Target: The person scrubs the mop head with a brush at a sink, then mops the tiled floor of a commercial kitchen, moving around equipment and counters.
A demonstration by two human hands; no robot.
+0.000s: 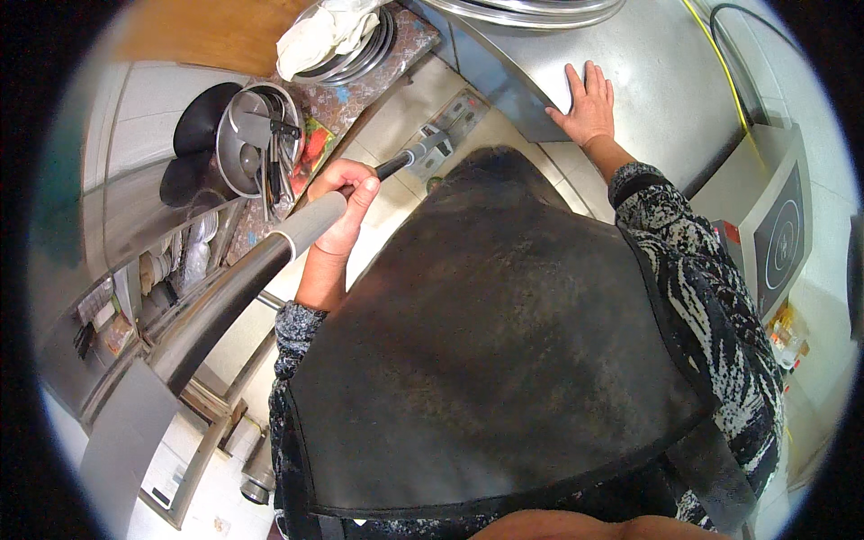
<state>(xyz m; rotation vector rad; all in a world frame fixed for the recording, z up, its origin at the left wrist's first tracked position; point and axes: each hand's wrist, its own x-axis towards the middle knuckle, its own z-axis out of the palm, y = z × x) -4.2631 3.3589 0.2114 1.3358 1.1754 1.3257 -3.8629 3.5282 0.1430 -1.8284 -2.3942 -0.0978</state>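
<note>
My left hand (344,202) is closed around a long pole (307,226), which has a grey grip sleeve and a black and grey shaft. The pole runs down to the tiled floor, where its lower end meets a flat, partly see-through head (432,154). My right hand (589,108) lies palm down with spread fingers on a stainless steel counter (648,88) near its edge. It holds nothing. A dark apron (499,324) covers my front and hides part of the floor.
Metal pans with a white cloth (331,40) stand on a patterned tabletop (351,101). A metal basin (233,155) beside them holds a cleaver and utensils. Large round metal trays (533,10) sit on the steel counter. An induction cooker (781,243) stands at the right, dish shelves (169,263) at the left.
</note>
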